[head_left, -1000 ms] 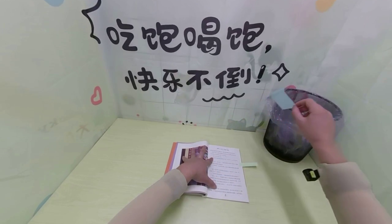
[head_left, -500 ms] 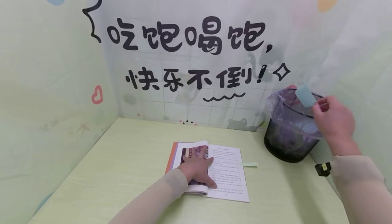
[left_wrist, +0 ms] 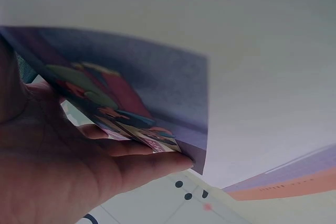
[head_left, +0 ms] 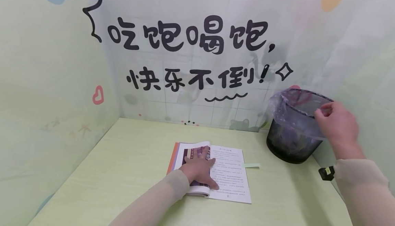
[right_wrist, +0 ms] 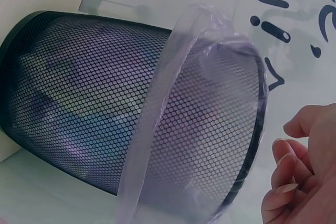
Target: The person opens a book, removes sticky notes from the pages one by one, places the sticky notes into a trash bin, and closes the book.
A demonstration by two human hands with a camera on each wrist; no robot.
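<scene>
An open book [head_left: 229, 174] lies on the table. My left hand [head_left: 199, 171] rests across its left, illustrated page [left_wrist: 131, 93] with fingers spread; in the left wrist view the palm and fingers lie against that page. A pale green paper strip [head_left: 252, 166] sticks out from the book's right edge. Over at the right, my right hand [head_left: 337, 123] hovers by the rim of a black mesh wastebasket [head_left: 293, 143]. The right wrist view shows that hand's fingers loosely bent, a gap between thumb and index finger, nothing held. No blue paper is visible above the rim.
A translucent purple bag [right_wrist: 152, 114] lines the wastebasket and folds over its rim. Blurred coloured contents show through the mesh. Printed fabric walls [head_left: 172, 113] bound the pale table [head_left: 132, 157] at the back and sides.
My right hand moved right over the wastebasket with a light blue paper, then let it go; the paper is gone from view. The left hand stayed on the book.
</scene>
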